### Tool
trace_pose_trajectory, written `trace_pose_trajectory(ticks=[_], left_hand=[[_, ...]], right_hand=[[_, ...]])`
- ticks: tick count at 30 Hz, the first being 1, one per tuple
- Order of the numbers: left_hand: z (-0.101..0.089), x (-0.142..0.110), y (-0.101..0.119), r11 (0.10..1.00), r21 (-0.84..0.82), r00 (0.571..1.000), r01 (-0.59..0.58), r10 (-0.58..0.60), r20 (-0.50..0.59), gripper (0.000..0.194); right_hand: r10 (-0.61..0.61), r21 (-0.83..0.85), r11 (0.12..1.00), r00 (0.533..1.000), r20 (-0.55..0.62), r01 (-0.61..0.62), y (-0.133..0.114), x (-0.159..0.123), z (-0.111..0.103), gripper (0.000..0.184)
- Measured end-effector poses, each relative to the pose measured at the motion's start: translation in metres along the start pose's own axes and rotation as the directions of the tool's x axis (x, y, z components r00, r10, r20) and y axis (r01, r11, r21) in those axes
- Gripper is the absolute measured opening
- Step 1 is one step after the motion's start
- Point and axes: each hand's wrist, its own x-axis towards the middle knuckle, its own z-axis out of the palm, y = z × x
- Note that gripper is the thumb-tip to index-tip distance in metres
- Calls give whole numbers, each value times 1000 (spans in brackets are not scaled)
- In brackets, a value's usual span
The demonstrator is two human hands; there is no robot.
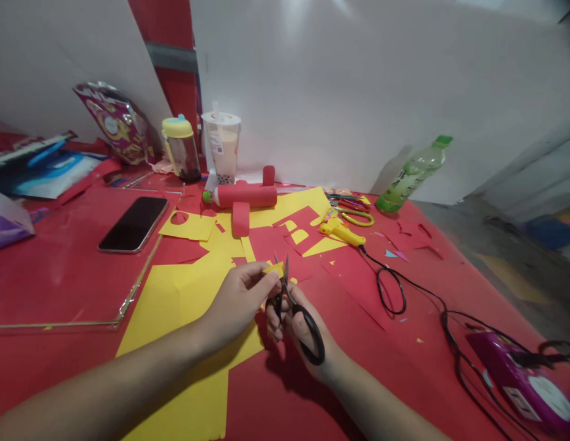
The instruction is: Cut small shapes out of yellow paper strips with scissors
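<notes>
Between thumb and fingers, my left hand (243, 297) pinches a small piece of yellow paper (274, 269). My right hand (307, 337) has its fingers through the black handles of a pair of scissors (316, 335). The blades point away from me and stand slightly apart, at the edge of the yellow piece. Beneath my hands lie large yellow sheets (174, 318) on the red tabletop (285, 404). Just beyond, a red paper-wrapped bottle (248, 196) with a green cap lies on its side, with red paper strips attached to it.
A yellow glue gun (340, 231) trails a black cord towards a purple box (518, 380) at right. Behind it are yellow-handled scissors (358, 217). A green-capped bottle (411, 177), a bubble tea cup (224, 150) and a yellow-lidded bottle (182, 153) stand at the back. A phone (135, 223) lies left.
</notes>
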Motion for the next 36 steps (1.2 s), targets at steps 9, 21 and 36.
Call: trace_pose_trajectory(ticks=[9,21,36], left_hand=[[2,0,0,998,-48,999,34,-34,-1,22],[3,-1,3,989,-119,996,88,-86,21,25],[1,2,3,990,-126,998,67,-64,28,23]], right_hand=[[-6,41,999,1000,-14,6,3,0,0,36],[9,62,998,1000,-11,-9,1,0,1,38],[21,42,999,999,-26,-20,0,1,2,41]])
